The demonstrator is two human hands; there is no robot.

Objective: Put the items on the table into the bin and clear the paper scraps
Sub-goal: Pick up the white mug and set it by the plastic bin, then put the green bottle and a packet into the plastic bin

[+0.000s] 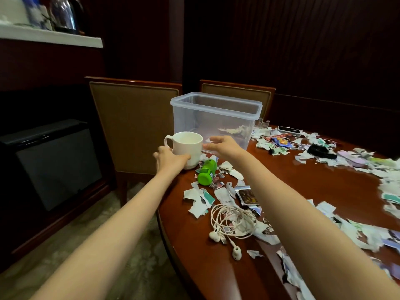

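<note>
A white mug (187, 144) stands at the table's left edge, in front of the clear plastic bin (216, 118). My left hand (171, 158) grips the mug low on its near side. My right hand (224, 146) touches the mug's right side with its fingers spread; I cannot tell how firmly it holds. A green bottle (207, 172) lies on its side just right of the mug. Coiled white earphones (232, 221) lie nearer to me. Torn paper scraps (201, 202) are strewn over the table, and a few lie at the bin's bottom.
The round red-brown table (313, 187) also carries a snack packet (246, 197), a black object (320, 150), a white device (289, 130) and a colourful wrapper (281, 141) to the right. Two chairs (134, 122) stand behind the bin. A dark cabinet (54, 165) is at left.
</note>
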